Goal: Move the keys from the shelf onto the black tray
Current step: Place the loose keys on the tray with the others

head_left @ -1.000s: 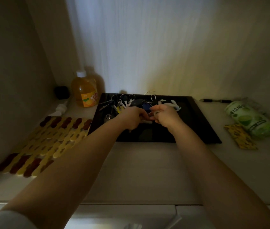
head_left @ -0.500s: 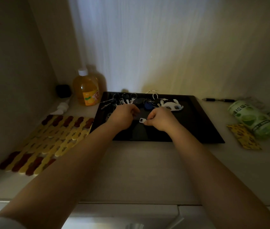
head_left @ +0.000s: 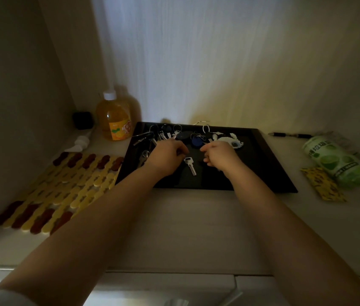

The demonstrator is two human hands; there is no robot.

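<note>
Keys point(head_left: 175, 138) are heaped along the far edge of the black tray point(head_left: 271, 164), which is set on the shelf point(head_left: 188, 228). One silver key point(head_left: 190, 166) is seen lying flat on the tray floor, apart from the heap, in the gap between the two hands. From the left hand point(head_left: 165, 157) it lies toward three o'clock, just beside the knuckles; from the right hand point(head_left: 222, 156) it lies toward nine o'clock, a little farther off. Its long axis is run from about eleven to five o'clock, head away from the person. Both hands are loosely curled over the tray; whether anything is pinched in either cannot be told. If this key is to be shifted, the left hand is judged nearer.
</note>
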